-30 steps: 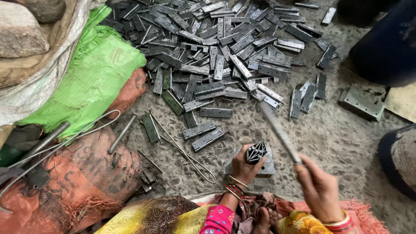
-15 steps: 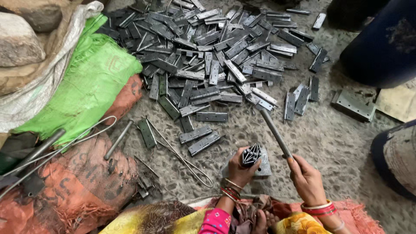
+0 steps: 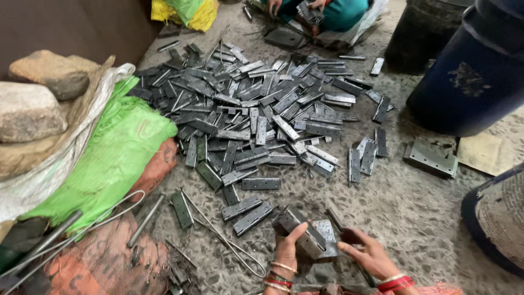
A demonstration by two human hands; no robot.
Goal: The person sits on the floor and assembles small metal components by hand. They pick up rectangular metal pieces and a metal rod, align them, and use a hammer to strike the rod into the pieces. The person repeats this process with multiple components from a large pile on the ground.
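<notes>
My left hand grips a dark metal hinge and holds it on a small steel block on the floor. My right hand is just right of the block, closed around a thin metal rod whose tip lies low beside the hinge. Red and gold bangles are on both wrists. A large heap of similar grey hinges is spread over the floor ahead of me.
Stones, a green sack and an orange sack with wire loops lie left. A blue drum and a metal plate sit right. Another person sits beyond the heap.
My right hand has brought the raised rod down to the block. The hinge in my left hand has turned from standing on end to lying flatter. The view has tilted up.
</notes>
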